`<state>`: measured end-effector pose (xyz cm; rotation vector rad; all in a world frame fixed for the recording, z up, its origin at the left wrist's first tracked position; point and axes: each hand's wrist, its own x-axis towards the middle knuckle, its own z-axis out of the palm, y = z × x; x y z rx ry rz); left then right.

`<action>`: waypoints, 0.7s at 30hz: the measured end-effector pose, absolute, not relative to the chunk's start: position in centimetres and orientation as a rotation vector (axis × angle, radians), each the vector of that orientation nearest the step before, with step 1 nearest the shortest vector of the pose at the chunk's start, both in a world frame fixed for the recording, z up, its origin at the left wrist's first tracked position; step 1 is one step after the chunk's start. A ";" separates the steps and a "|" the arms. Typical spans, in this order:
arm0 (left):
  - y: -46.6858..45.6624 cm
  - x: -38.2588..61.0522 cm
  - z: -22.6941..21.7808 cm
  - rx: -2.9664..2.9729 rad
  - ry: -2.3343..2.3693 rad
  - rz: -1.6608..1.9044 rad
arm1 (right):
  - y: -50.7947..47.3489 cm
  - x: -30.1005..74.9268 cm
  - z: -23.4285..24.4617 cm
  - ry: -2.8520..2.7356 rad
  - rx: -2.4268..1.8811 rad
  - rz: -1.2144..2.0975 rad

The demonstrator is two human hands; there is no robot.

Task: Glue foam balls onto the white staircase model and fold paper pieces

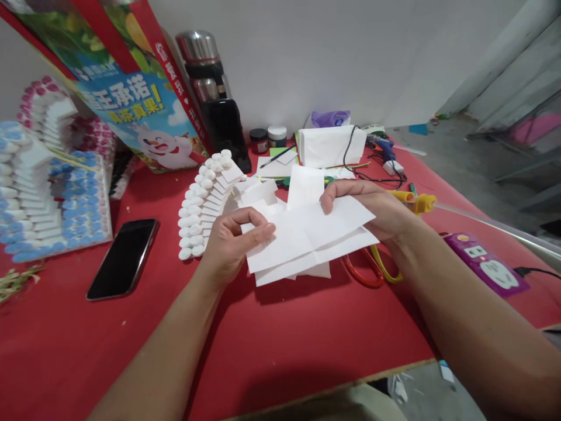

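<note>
A folded sheet of white paper (307,234) is held above the red table, its two layers slightly apart along the near edge and a crease across the middle. My left hand (234,242) pinches its left end between thumb and fingers. At the upper right edge, my right hand (363,204) grips it, thumb hidden below. Beneath and behind the paper lie more white paper pieces (307,184). Scissors with red and yellow handles (366,272) are partly covered by the paper. Left of it stands a curved row of white cards tipped with cotton-like pads (197,213).
On the red table (272,362) lie a black phone (123,257) and blue-and-white craft pieces (83,210). A printed bag (140,105), a steel flask (204,64) and small jars (267,139) stand behind. At right are a yellow tool (412,202), a purple device (486,263) and cables.
</note>
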<state>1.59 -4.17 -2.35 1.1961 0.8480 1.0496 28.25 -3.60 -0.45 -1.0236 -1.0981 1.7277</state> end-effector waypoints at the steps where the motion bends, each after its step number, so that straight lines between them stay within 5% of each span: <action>1: -4.3 1.7 -2.4 1.201 0.863 1.036 | -3.5 28.4 -0.5 -1.095 -1.016 1.709; 21: -3.7 2.0 -3.3 1.027 0.942 1.106 | -3.4 27.6 -1.2 -1.162 -0.982 1.578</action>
